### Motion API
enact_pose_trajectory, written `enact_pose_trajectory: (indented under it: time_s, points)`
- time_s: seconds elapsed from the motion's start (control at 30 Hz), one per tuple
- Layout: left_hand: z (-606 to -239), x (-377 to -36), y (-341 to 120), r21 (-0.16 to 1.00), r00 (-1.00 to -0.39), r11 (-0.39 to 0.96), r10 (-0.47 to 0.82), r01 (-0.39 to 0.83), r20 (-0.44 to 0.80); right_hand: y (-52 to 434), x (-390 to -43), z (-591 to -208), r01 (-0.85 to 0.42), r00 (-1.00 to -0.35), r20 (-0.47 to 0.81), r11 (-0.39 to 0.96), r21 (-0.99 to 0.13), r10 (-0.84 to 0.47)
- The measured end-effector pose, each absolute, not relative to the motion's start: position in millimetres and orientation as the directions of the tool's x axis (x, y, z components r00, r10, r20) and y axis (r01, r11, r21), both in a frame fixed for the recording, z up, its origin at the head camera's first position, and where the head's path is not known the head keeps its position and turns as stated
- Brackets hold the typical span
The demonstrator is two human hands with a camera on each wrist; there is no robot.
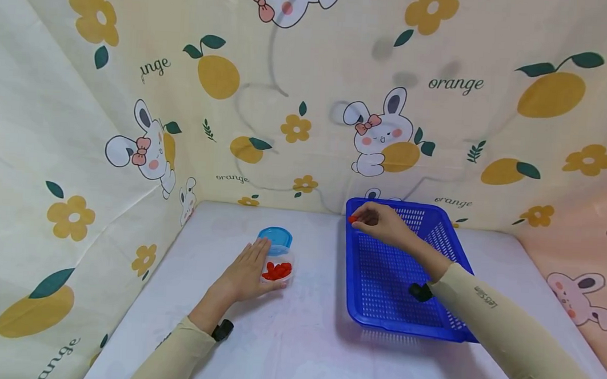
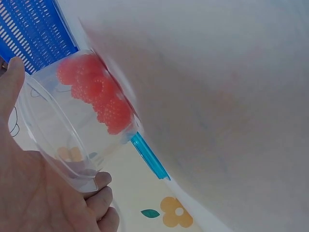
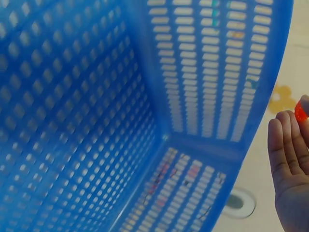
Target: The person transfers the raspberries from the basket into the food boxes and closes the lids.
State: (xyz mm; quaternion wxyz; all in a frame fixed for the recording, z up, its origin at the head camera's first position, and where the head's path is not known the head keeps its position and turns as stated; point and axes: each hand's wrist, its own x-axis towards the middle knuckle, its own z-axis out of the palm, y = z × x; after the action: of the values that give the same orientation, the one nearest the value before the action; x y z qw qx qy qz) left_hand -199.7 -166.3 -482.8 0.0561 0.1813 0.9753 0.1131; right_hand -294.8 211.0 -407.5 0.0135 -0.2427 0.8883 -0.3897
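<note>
A clear plastic tub [image 1: 279,258] stands on the table, several red raspberries [image 1: 277,270] lying at its bottom. My left hand [image 1: 248,271] holds the tub from its left, the thumb at the near side and the fingers along the far side. In the left wrist view the thumb and fingertips are at the rim. Right behind the tub lies a round blue lid [image 1: 275,236]. Thumb and fingertips of my right hand [image 1: 382,222] pinch one small red raspberry [image 1: 353,219] above the back left corner of the blue basket [image 1: 352,283].
The perforated basket takes up the right part of the white table [image 1: 306,338]. A printed cloth [image 1: 305,155] with rabbits, oranges and flowers rises behind the table and along both sides.
</note>
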Motion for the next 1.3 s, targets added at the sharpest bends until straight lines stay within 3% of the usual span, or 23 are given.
enact_pose_trajectory:
  time_s: [0.73, 1.3]
  points:
    - [-480, -200, -165, 0.249, -0.933, 0.914, 0.350, 0.321, -0.083, 131, -270, -409, -0.514, -0.760, 0.185, 0.403, -0.757, -0.623]
    - [-480, -200, -167, 0.251, -0.930, 0.911, 0.357, 0.326, -0.086, 93, -268, -418, -0.560, -0.695, 0.181, 0.366, -0.743, -0.696]
